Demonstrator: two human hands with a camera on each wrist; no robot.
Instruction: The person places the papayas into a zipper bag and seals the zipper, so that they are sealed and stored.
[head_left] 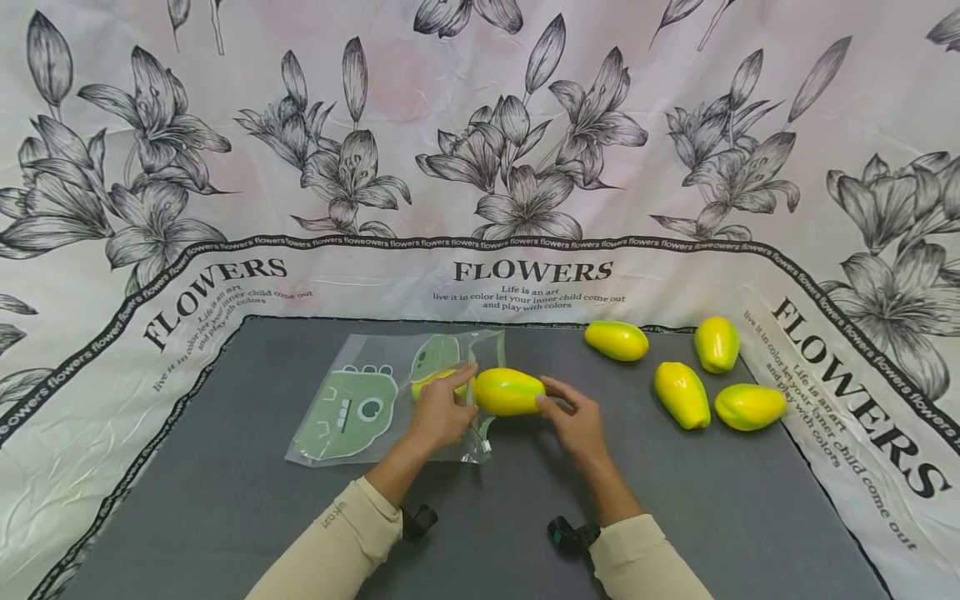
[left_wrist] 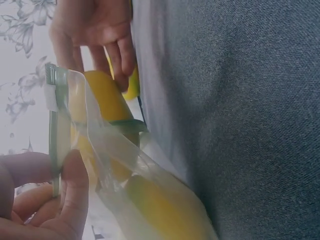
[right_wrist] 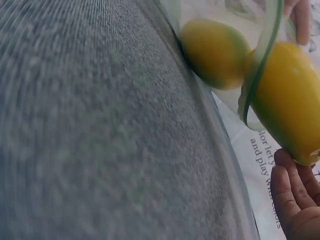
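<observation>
A clear zip bag [head_left: 345, 417] with green cartoon prints lies on the table, one yellow-green papaya [right_wrist: 215, 52] inside it. My left hand [head_left: 442, 414] pinches the mouth of the bag at its zip strip [left_wrist: 53, 130], thumb against fingers. Between the two hands, a second papaya [head_left: 510, 392] sits partway through the opening, its inner end within the plastic. Thumb and fingertips of my right hand [head_left: 577, 422] hold this papaya by its outer end. The right wrist view shows the green bag rim [right_wrist: 257, 85] looped around the fruit.
Several loose papayas [head_left: 681, 394] lie at the right side of the grey table [head_left: 517, 508], one of them close to the back edge. A white flower-printed cloth [head_left: 525, 283] rises behind the table and along both sides.
</observation>
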